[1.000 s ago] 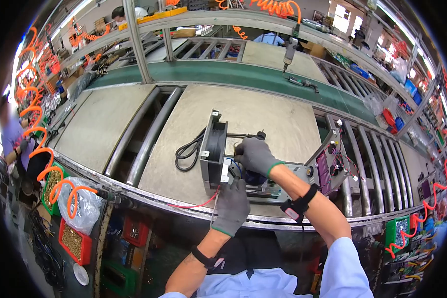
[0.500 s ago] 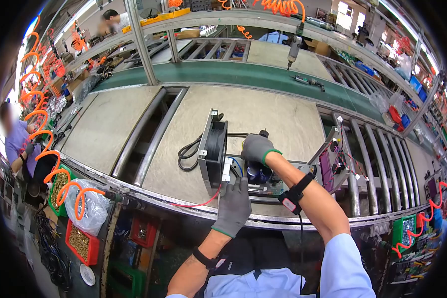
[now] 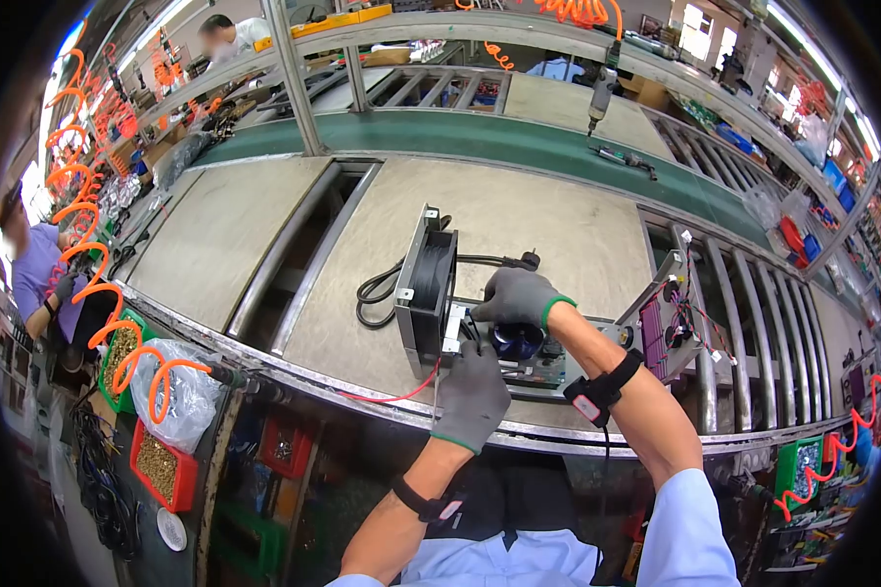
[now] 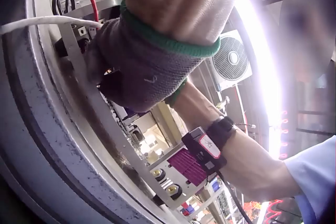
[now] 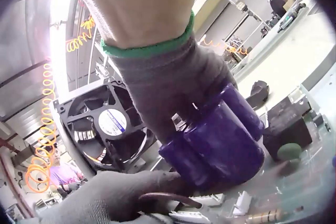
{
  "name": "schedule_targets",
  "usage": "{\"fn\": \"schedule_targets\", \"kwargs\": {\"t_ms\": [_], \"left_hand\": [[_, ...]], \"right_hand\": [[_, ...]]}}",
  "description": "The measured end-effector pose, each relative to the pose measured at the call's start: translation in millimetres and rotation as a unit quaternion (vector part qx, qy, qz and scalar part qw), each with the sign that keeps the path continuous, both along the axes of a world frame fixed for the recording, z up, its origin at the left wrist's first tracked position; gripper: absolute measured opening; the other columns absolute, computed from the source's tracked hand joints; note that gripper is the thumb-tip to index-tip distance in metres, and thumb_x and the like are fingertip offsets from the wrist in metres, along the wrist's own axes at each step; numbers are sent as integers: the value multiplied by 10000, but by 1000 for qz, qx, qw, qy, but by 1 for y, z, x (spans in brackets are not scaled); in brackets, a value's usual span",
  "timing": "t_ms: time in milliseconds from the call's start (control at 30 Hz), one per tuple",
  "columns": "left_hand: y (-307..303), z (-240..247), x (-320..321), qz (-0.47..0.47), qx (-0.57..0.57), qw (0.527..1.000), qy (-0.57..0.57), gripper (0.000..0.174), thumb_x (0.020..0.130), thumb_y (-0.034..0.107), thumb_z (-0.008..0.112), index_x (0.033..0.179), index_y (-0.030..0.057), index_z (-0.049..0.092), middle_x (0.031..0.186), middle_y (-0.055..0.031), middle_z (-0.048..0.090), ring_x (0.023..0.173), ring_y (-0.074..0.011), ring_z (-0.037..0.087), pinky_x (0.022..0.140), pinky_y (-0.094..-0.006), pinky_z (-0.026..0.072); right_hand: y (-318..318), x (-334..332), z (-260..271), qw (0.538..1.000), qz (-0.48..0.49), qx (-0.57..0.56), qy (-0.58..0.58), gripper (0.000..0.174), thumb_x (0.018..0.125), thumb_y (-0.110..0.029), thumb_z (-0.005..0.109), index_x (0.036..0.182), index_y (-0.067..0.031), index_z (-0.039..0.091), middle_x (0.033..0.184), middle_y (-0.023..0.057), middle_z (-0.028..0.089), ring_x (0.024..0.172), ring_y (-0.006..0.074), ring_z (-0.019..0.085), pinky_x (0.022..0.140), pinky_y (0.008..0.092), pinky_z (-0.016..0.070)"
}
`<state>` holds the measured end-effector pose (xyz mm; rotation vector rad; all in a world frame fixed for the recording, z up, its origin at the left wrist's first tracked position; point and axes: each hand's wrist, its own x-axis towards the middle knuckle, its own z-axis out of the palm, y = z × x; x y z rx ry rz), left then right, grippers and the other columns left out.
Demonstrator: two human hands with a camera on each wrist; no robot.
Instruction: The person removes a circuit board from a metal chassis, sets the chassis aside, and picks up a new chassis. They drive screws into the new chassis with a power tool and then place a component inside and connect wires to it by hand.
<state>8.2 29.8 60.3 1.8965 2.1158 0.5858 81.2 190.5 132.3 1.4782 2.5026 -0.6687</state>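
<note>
A metal panel carrying a black fan stands upright at the left end of a circuit board assembly. My right hand, in a grey glove, reaches over dark blue capacitors from the far side. Its fingers curl round thin wires beside the panel. From the near side my gloved left hand pinches those wires close to the panel's foot. The right fingertips are hidden behind the capacitors in the right wrist view. A red wire trails leftward from the panel's bottom.
A black power cord loops behind the fan. Right of the board stands a bracket with a purple heat sink, near the rollers. A green belt runs behind, under a hanging power screwdriver. A red screw bin sits lower left.
My right hand has shifted slightly rightward and down beside the capacitors, uncovering more of the cord's plug. The left hand stays at the panel's foot. The head view has shifted a little.
</note>
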Motion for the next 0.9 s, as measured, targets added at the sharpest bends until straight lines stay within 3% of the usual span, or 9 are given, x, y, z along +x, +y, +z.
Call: {"fn": "schedule_targets", "kwargs": {"t_ms": [233,367,467,567,633,667,733,833,900], "left_hand": [[9,1,11,65,-64,995,39,429,826,78,644,1227,-59,578,1296,-275,540,1111,-405,663,844,-477,594],[3,-12,6,37,-15,999,36,400,850,89,640,1222,-40,575,1347,-284,522,1125,-407,646,844,-473,589],[-45,-2,-11,-83,238,968,-20,335,876,103,631,1195,7,595,1294,-251,561,1085,-391,646,816,-453,583],[-95,6,-37,24,250,967,-36,179,897,135,656,1055,52,658,982,-162,658,867,-343,678,705,-452,568],[-109,-1,-57,105,188,975,-57,162,898,196,714,992,65,699,815,-132,676,726,-352,687,652,-475,557],[-112,-10,-65,102,144,983,-44,205,915,238,721,990,48,700,864,-151,709,770,-354,704,690,-460,563],[-111,-6,-65,70,-24,983,-168,243,936,255,700,1007,23,694,885,-173,729,802,-346,724,722,-431,564],[-103,-21,-45,24,3,953,-304,216,955,213,676,1003,4,693,784,-108,700,700,-172,672,655,-337,525],[-98,-11,-32,43,-35,931,-360,218,962,209,662,995,-6,685,760,-92,672,676,-147,633,642,-335,512]], "right_hand": [[-3,-18,-30,992,11,118,-35,294,776,-274,711,968,-68,796,996,209,760,942,356,750,816,431,593],[-12,-5,-32,989,-2,125,73,282,803,-292,741,950,-53,776,918,195,745,899,377,730,809,461,580],[-38,19,-42,870,24,385,306,261,864,-276,710,947,-30,735,830,160,703,796,370,691,768,468,564],[-94,43,-20,853,-52,300,424,210,906,-227,669,954,-25,698,772,143,651,717,357,644,720,463,544],[-133,59,-17,890,-65,128,433,203,902,-240,678,960,-49,717,810,154,678,754,344,669,721,434,545],[-147,64,-33,894,-40,86,438,216,913,-261,678,983,-66,738,865,162,711,793,339,696,742,415,552],[-171,68,-48,924,-36,-66,375,291,924,-330,677,1023,-65,745,919,164,739,822,346,719,759,404,561],[-193,69,-61,950,-12,-124,288,322,915,-377,682,1031,-84,752,943,158,743,886,343,717,801,421,557],[-202,78,-52,960,5,-186,211,323,919,-389,674,1029,-97,758,957,150,744,925,337,707,836,446,544]]}}
